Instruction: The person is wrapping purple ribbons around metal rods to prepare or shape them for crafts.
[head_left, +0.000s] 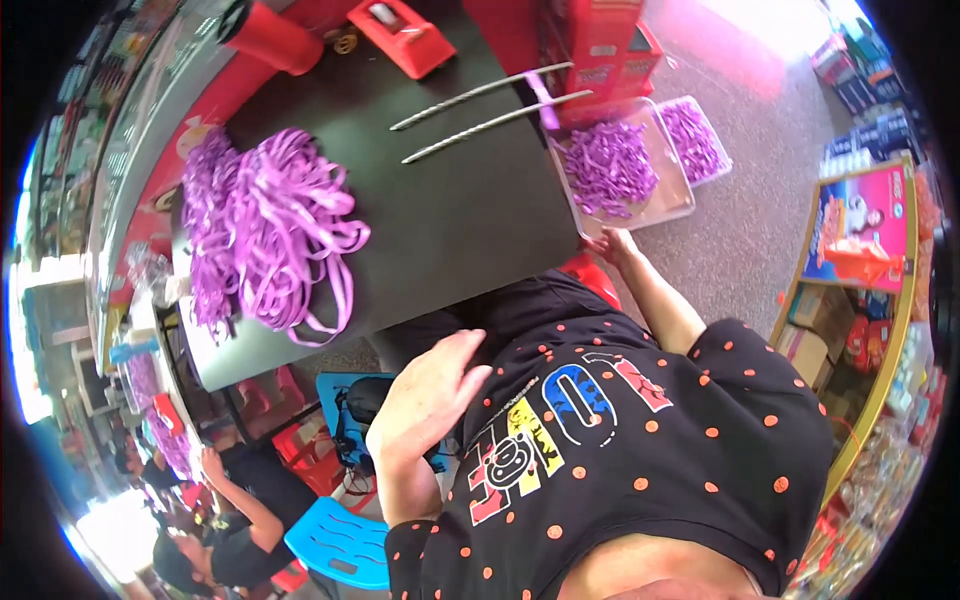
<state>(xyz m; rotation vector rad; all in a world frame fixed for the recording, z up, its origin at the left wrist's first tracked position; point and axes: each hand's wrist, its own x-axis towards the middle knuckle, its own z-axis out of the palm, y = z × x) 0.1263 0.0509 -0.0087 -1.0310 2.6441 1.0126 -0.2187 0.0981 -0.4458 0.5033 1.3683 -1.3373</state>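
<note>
My left hand (425, 390) is in front of my body below the table edge, fingers stretched out and thumb apart, holding nothing. My right hand (612, 248) is at the near corner of a clear plastic bin (680, 208), its fingers bent round the rim. Short purple strap pieces (608, 170) lie heaped in that bin. On the dark table (450, 220), two long twisted metal rods (470, 133) lie side by side, their right ends past the edge. One purple strap (541, 97) loops across both rods. A large bundle of purple straps (290, 225) covers the table's left side.
A second clear bin (725, 165) of purple pieces stands beyond the first. A red tape dispenser (405, 40) and a red cylinder (270, 38) are at the table's back. A blue stool (340, 540) and a person in black (240, 510) are at lower left; a glass display case (865, 230) stands right.
</note>
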